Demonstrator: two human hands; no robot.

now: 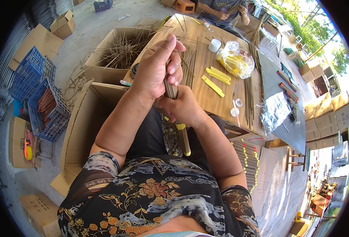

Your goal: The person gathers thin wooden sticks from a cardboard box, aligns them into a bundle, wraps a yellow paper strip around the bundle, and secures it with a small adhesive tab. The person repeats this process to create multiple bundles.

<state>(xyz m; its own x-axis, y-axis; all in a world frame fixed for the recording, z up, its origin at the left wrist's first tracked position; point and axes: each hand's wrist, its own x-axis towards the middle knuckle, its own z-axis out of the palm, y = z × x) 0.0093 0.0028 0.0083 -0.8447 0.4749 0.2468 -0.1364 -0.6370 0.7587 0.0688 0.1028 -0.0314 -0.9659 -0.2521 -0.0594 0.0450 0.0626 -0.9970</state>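
My two hands hold a bundle of thin brown incense sticks (pixel 171 91) upright over my lap at the table's near edge. My left hand (pixel 157 68) curls around its upper part, thumb pointing up. Just below, my right hand (pixel 183 105) wraps around the middle. Under the right hand, a yellow band (pixel 180 126) circles the sticks, and the lower end (pixel 186 151) is yellow too. Loose sticks (pixel 189 65) lie on the wooden table (pixel 198 93) beyond my hands. Yellow paper strips (pixel 213 85) and a plastic bag of yellow strips (pixel 235 60) lie to the right.
An open carton of loose sticks (pixel 103 70) stands left of the table, another open carton (pixel 79 130) nearer. Blue crates (pixel 50 110) sit farther left. Banded bundles (pixel 250 164) lie at the right. A white cup (pixel 214 46) is on the table. Another person (pixel 224 14) sits across.
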